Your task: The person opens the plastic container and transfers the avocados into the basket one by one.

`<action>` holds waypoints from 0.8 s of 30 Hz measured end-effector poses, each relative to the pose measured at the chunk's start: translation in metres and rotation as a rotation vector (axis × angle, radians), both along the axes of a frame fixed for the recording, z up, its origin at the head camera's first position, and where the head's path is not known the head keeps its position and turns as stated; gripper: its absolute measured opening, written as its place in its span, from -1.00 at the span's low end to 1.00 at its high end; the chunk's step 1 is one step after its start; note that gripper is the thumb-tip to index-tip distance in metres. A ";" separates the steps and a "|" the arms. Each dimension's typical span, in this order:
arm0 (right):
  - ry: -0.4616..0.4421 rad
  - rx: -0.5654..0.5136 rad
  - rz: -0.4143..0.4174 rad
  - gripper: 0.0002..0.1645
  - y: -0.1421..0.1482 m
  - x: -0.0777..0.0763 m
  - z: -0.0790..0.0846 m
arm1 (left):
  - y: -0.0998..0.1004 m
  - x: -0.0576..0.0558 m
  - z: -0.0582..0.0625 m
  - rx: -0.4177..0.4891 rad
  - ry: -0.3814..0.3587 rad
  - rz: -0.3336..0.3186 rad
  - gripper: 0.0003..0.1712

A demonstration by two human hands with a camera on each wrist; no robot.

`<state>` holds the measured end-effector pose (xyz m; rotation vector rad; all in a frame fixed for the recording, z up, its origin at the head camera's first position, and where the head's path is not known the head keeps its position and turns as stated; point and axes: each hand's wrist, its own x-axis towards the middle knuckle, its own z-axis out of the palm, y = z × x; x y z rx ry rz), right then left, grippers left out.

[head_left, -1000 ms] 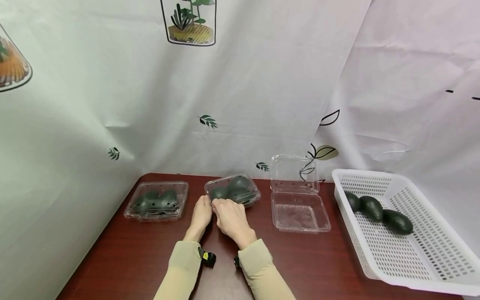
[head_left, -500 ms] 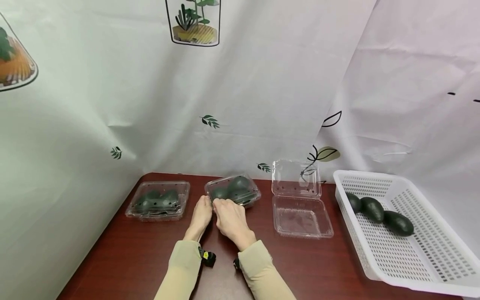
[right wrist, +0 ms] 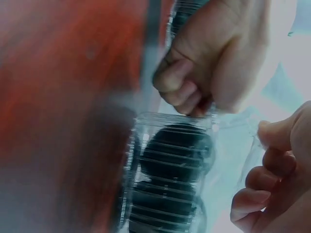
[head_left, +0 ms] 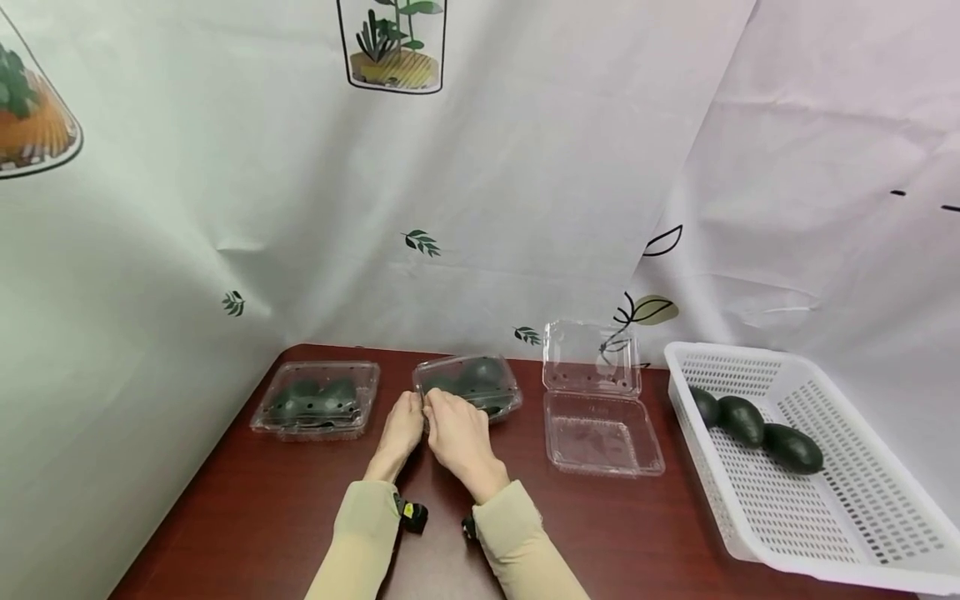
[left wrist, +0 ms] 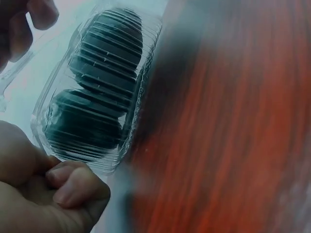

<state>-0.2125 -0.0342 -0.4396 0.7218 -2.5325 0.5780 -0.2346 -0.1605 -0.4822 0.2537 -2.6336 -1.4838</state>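
Note:
A transparent plastic clamshell box point(head_left: 498, 375) with dark green avocados point(left wrist: 109, 48) inside stands tilted slightly in the middle of the table, its lid over the fruit. My left hand point(head_left: 402, 429) pinches its near left corner, thumb against curled fingers point(left wrist: 73, 187). Right beside it, my right hand point(head_left: 461, 437) holds the front edge with bent fingers point(right wrist: 262, 179). From above, the backs of both hands hide the fingertips and that corner. To the left sits a closed clamshell box point(head_left: 322, 372) of avocados. On the right, another clamshell box point(head_left: 600, 471) has its lid raised.
A white perforated plastic basket point(head_left: 795, 517) fills the right side of the table, with three avocados point(head_left: 791, 448) in a row inside. A printed white cloth point(head_left: 480, 200) hangs behind and to the left of the red-brown table point(head_left: 247, 517).
My right hand has shifted slightly forward and left along the box's front edge. The box's rear edge sits slightly lower in view. The left hand keeps its grip; the head view has drifted slightly.

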 end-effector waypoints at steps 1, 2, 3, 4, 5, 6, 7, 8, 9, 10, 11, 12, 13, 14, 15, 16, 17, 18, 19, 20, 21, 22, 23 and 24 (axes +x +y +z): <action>-0.016 -0.006 -0.004 -0.79 0.000 0.001 0.001 | 0.000 0.000 0.000 -0.003 -0.007 -0.001 -0.61; -0.028 -0.011 -0.008 -0.81 0.000 0.001 0.001 | 0.000 0.000 0.001 -0.004 -0.018 0.000 -0.60; -0.040 -0.014 -0.010 -0.82 0.001 0.001 0.003 | 0.000 0.000 0.001 -0.006 -0.026 0.002 -0.59; -0.050 -0.017 -0.011 -0.82 0.001 0.001 0.004 | 0.000 0.000 0.002 -0.010 -0.030 0.004 -0.58; -0.059 -0.014 -0.011 -0.83 0.002 0.001 0.005 | 0.001 0.000 0.002 -0.013 -0.032 0.006 -0.57; -0.065 -0.010 -0.008 -0.83 0.003 0.000 0.006 | 0.002 -0.001 0.002 -0.020 -0.032 0.009 -0.56; -0.075 0.000 -0.004 -0.83 0.004 0.000 0.006 | 0.003 -0.001 0.002 -0.031 -0.029 0.013 -0.55; -0.083 0.009 0.004 -0.82 0.005 -0.001 0.007 | 0.004 -0.001 0.002 -0.041 -0.022 0.014 -0.55; -0.090 0.018 0.014 -0.81 0.007 -0.001 0.007 | 0.005 -0.001 0.002 -0.053 -0.016 0.015 -0.55; -0.097 0.030 0.025 -0.82 0.009 -0.001 0.007 | 0.005 -0.001 0.002 -0.063 -0.007 0.012 -0.56; -0.106 0.038 0.037 -0.82 0.011 -0.002 0.007 | 0.005 0.000 0.002 -0.070 -0.001 0.011 -0.56; -0.117 0.046 0.048 -0.81 0.013 -0.002 0.007 | 0.005 0.000 0.002 -0.078 0.006 0.009 -0.57; -0.130 0.053 0.057 -0.79 0.016 -0.003 0.008 | 0.005 0.000 0.002 -0.086 0.013 0.009 -0.59; -0.138 0.057 0.063 -0.77 0.020 -0.003 0.008 | 0.005 0.000 0.002 -0.089 0.014 0.004 -0.59; -0.143 0.061 0.062 -0.76 0.024 -0.005 0.009 | 0.005 0.001 0.003 -0.087 0.009 0.002 -0.60; -0.148 0.065 0.056 -0.74 0.029 -0.006 0.009 | 0.004 0.001 0.003 -0.082 0.005 -0.001 -0.61; -0.152 0.068 0.045 -0.72 0.034 -0.007 0.009 | 0.003 0.001 0.003 -0.076 -0.002 -0.002 -0.61; -0.160 0.072 0.031 -0.71 0.040 -0.009 0.010 | 0.001 0.001 0.004 -0.074 -0.008 -0.006 -0.62; -0.170 0.073 0.015 -0.70 0.045 -0.011 0.009 | 0.000 0.001 0.004 -0.070 -0.016 -0.008 -0.62; -0.180 0.069 -0.001 -0.70 0.051 -0.012 0.009 | -0.002 0.001 0.005 -0.067 -0.024 -0.014 -0.62; -0.195 0.061 -0.015 -0.70 0.056 -0.014 0.009 | -0.004 0.001 0.006 -0.067 -0.029 -0.016 -0.63; -0.208 0.053 -0.027 -0.69 0.061 -0.016 0.009 | -0.006 0.001 0.006 -0.068 -0.035 -0.024 -0.63; -0.218 0.046 -0.038 -0.69 0.065 -0.018 0.008 | -0.008 0.001 0.007 -0.076 -0.038 -0.030 -0.63; -0.229 0.038 -0.046 -0.68 0.070 -0.020 0.008 | -0.010 0.001 0.008 -0.087 -0.040 -0.034 -0.63</action>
